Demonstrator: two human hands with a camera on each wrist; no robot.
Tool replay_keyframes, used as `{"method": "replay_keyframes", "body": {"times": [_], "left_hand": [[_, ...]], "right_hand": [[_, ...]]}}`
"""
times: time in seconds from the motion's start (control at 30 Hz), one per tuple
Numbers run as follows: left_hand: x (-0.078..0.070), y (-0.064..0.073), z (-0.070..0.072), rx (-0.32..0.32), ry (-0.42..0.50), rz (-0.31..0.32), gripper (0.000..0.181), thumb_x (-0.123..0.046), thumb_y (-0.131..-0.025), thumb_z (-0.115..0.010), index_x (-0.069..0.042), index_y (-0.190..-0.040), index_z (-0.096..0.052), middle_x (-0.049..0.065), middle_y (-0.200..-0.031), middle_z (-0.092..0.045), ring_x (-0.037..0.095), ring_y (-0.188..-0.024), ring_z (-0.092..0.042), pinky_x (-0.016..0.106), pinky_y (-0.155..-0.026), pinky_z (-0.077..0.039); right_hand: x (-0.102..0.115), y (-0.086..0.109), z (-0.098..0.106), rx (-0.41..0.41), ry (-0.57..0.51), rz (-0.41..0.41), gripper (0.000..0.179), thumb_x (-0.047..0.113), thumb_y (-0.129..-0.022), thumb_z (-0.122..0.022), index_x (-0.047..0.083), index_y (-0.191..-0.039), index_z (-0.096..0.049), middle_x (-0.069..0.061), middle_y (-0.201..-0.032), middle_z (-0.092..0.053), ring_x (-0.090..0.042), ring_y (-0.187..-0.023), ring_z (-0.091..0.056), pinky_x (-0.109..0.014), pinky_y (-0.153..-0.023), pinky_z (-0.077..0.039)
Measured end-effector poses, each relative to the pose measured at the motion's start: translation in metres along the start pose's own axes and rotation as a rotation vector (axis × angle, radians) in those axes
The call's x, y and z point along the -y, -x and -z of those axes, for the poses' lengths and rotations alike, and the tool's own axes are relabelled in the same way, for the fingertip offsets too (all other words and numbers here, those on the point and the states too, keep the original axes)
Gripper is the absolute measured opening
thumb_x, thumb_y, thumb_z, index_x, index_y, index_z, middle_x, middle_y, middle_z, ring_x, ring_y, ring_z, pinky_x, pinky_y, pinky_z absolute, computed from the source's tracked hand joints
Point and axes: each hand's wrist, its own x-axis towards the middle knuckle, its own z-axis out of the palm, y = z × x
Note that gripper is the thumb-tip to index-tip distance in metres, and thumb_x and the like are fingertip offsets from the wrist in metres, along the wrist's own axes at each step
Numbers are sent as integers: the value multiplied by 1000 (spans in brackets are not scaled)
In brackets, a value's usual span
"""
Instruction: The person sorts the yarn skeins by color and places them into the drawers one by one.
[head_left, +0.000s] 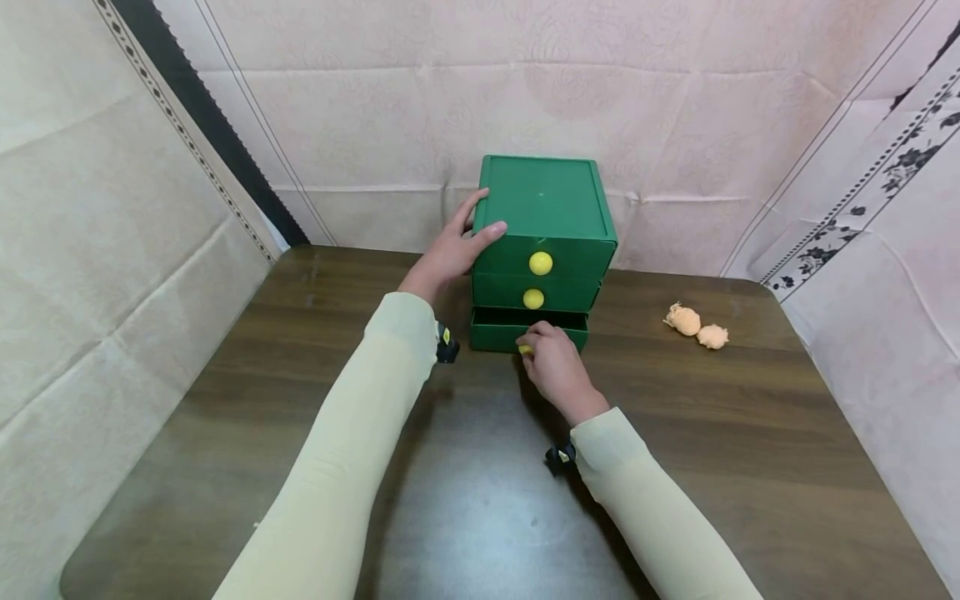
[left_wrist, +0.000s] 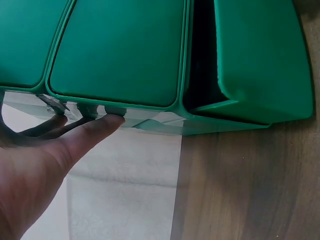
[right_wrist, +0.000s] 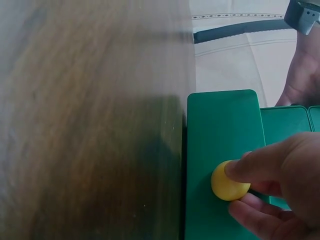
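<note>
A green cabinet of three drawers (head_left: 543,198) with round yellow knobs stands at the back of the table. Its bottom drawer (head_left: 491,337) is pulled partly out; the upper two are closed. My right hand (head_left: 557,367) pinches the yellow knob (right_wrist: 229,182) of that bottom drawer between thumb and fingers. Against the cabinet's left side rests my left hand (head_left: 453,250), its fingers spread, with the thumb near the top front edge. In the left wrist view the left hand's fingers (left_wrist: 95,131) touch the cabinet's side, and a dark gap shows behind the drawer front (left_wrist: 265,60).
Two small pale-orange lumpy objects (head_left: 693,325) lie on the brown wooden table (head_left: 675,433) to the right of the cabinet. Light patterned cloth (head_left: 420,108) hangs behind the table and along both sides.
</note>
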Motion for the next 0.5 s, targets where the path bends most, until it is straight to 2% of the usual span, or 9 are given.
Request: {"method": "replay_keyframes", "body": {"times": [0.5], "left_hand": [[1, 0, 1, 11, 1, -22, 76, -56, -89, -60, -52, -149, -14, 8, -158, -24, 30, -131, -45, 54, -101, -43]], "right_hand": [[4, 10, 1, 3, -21, 2, 17, 6, -88, -69, 5, -104, -74, -9, -108, -63, -24, -98, -60, -38, -87, -53]]}}
